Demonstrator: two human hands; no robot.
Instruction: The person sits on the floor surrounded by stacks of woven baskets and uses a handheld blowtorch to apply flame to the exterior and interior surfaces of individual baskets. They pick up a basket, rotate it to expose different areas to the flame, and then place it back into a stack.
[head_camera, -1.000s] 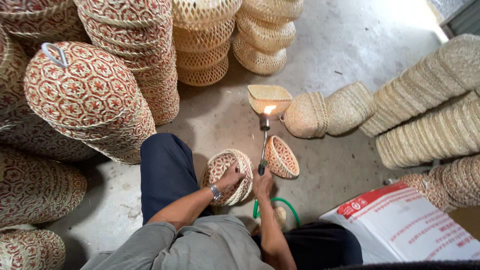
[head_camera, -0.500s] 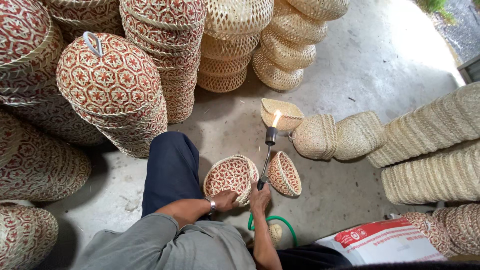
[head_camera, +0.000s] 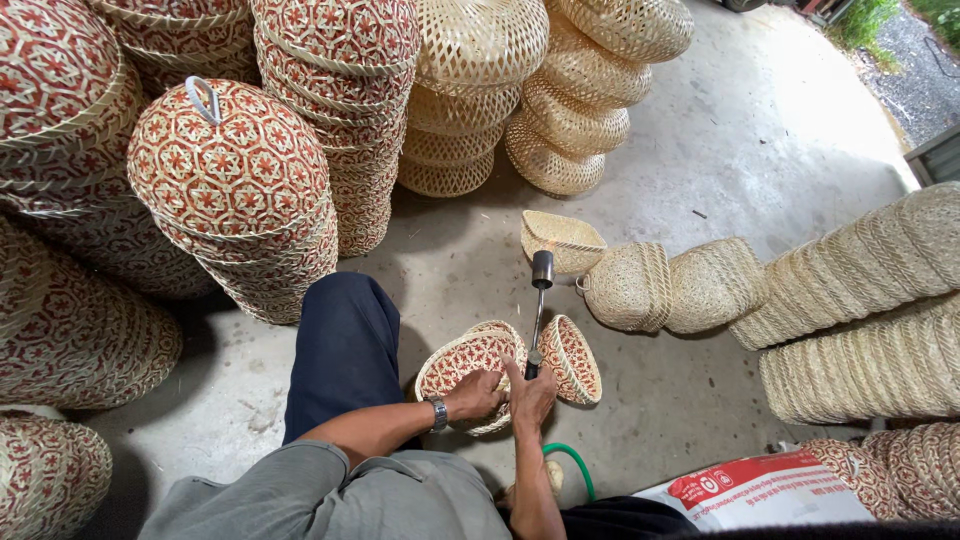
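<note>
Torch (head_camera: 541, 300) flame gone since a second ago; right hand (head_camera: 530, 392) still grips its base, left hand (head_camera: 476, 393) closed on red basket (head_camera: 468, 362), singeing paused.

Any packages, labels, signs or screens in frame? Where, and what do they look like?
White plastic sack with a red printed band: lies flat on the concrete floor at the bottom right, beside the person's right arm, partly cut off by the frame edge.
No signs, screens or separate labels show.
</note>
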